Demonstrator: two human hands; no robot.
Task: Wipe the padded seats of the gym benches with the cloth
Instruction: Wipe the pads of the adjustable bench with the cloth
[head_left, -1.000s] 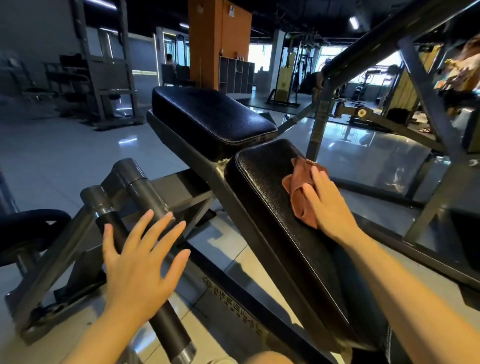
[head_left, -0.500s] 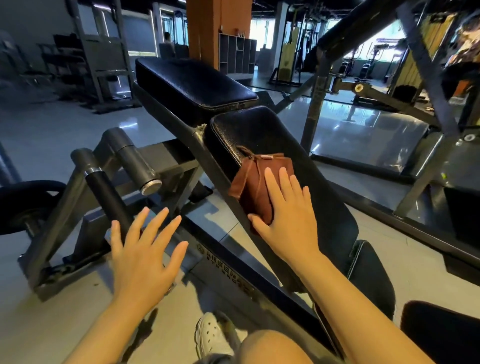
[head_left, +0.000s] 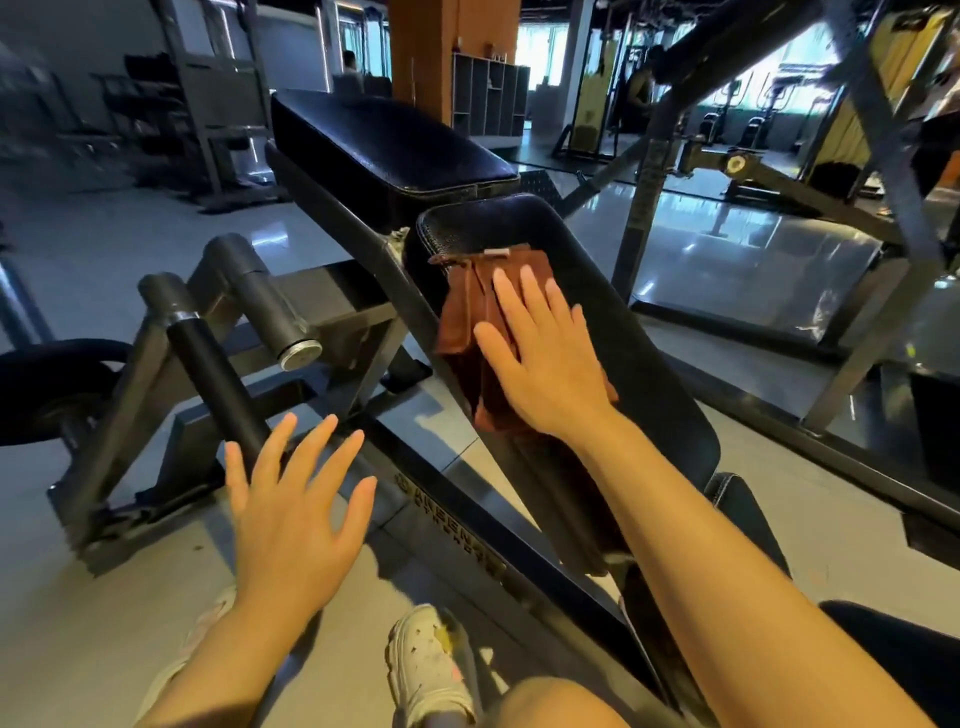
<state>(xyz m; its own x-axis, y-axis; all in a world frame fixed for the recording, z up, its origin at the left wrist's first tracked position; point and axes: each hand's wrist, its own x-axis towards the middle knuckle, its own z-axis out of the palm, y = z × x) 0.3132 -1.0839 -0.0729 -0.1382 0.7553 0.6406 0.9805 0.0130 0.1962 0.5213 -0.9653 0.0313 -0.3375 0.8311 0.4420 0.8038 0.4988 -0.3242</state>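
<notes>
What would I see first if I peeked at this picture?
Probably the right hand, pressed flat on a brown cloth on the sloping black pad in the middle. Then the left hand, fingers spread and holding nothing, low on the left above the floor. Below it pokes out a white shoe.

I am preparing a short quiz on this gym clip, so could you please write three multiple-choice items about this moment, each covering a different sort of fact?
1. Where does the cloth lie?
A. on the floor
B. on the sloped pad
C. on the flat upper pad

2. What colour is the cloth?
A. reddish brown
B. white
C. blue

3. What is the left hand doing?
A. gripping the foam roller
B. pressing the cloth
C. hovering with spread fingers, holding nothing

Key: 1 B, the right hand presses it flat on the sloped pad. 2 A, it shows reddish brown against black padding. 3 C, the fingers are straight and hold nothing.
</notes>
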